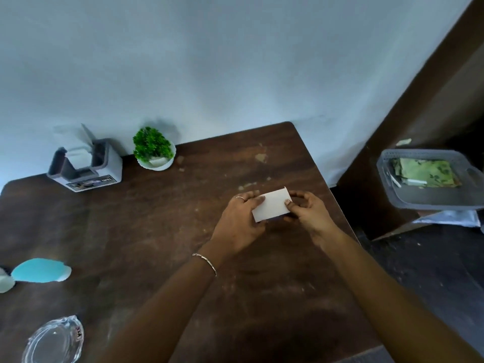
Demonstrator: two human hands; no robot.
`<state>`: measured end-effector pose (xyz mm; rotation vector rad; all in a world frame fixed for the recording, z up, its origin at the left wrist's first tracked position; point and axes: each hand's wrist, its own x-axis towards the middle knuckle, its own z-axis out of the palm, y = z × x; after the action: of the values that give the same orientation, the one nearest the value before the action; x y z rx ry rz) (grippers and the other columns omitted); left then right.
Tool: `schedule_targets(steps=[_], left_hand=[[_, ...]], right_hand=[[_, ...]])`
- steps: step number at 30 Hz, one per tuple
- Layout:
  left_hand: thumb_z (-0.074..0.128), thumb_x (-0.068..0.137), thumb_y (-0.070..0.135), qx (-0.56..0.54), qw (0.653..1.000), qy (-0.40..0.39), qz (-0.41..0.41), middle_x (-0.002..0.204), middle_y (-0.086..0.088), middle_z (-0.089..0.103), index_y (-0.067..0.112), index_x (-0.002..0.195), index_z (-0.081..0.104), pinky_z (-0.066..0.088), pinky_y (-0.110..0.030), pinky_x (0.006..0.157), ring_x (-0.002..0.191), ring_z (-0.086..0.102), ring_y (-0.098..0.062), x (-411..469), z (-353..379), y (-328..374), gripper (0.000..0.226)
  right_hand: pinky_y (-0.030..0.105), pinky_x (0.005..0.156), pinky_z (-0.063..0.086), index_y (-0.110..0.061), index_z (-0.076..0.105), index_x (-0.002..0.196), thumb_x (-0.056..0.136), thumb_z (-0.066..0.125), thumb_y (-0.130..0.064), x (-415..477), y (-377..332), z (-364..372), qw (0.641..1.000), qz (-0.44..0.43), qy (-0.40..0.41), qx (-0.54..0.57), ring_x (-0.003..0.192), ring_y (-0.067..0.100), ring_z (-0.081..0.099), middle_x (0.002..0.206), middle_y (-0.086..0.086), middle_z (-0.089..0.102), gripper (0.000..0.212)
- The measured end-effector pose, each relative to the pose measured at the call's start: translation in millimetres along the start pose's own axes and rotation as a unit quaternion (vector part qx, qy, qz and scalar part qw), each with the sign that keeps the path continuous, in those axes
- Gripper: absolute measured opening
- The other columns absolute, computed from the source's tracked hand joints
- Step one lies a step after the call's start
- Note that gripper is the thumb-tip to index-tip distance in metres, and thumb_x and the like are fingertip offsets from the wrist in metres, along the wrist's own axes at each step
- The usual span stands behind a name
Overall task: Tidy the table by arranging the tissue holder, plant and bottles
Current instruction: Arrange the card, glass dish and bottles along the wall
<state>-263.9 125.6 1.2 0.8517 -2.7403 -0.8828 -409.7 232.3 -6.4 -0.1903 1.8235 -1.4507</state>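
Note:
Both hands hold a folded white tissue [272, 205] just above the dark wooden table [157, 218], near its right edge. My left hand [242, 221] grips its left end and my right hand [306, 210] pinches its right end. A grey and white tissue holder [86, 166] with white tissues in it stands at the back left against the wall. To its right, a small green plant [153, 149] in a white pot stands by the wall. A light blue bottle [39, 269] lies on its side at the table's left edge.
A clear glass dish [55, 341] sits at the front left corner. Off the table to the right, a grey plastic basket [429, 179] holds green printed paper. A pale wall runs behind the table, with dark floor on the right.

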Motion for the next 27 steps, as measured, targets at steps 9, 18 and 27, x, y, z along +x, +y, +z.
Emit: schedule_targets(steps=[9, 18, 27], left_hand=[[0.074, 0.077, 0.023, -0.161, 0.974, 0.038, -0.156, 0.135, -0.009, 0.053, 0.012, 0.135, 0.049, 0.040, -0.028, 0.105, 0.125, 0.051, -0.021, 116, -21, -40, 0.064], [0.068, 0.079, 0.036, -0.124, 0.974, -0.061, -0.179, 0.149, -0.003, 0.039, 0.018, 0.148, 0.026, 0.027, -0.034, 0.115, 0.141, 0.023, -0.026, 179, -6, -61, 0.083], [0.066, 0.079, 0.029, -0.179, 0.958, -0.069, -0.214, 0.148, -0.012, 0.028, 0.024, 0.150, 0.021, 0.026, -0.030, 0.113, 0.143, 0.015, -0.024, 196, -1, -69, 0.084]], right_hand=[[0.036, 0.082, 0.057, -0.004, 0.050, 0.116, 0.089, 0.060, -0.004, 126, -70, 43, 0.996, 0.026, 0.070, 0.052, 0.105, 0.023, 0.059, 0.117, 0.014, 0.058, 0.029], [0.036, 0.089, 0.056, -0.006, 0.052, 0.117, 0.091, 0.057, -0.002, 208, -81, 71, 0.994, -0.010, 0.109, -0.014, 0.099, 0.018, 0.057, 0.117, 0.011, 0.057, 0.027], [0.027, 0.078, 0.045, -0.009, 0.059, 0.116, 0.092, 0.058, -0.014, 220, -84, 81, 0.955, -0.094, 0.158, -0.233, 0.099, 0.023, 0.060, 0.114, 0.009, 0.064, 0.024]])
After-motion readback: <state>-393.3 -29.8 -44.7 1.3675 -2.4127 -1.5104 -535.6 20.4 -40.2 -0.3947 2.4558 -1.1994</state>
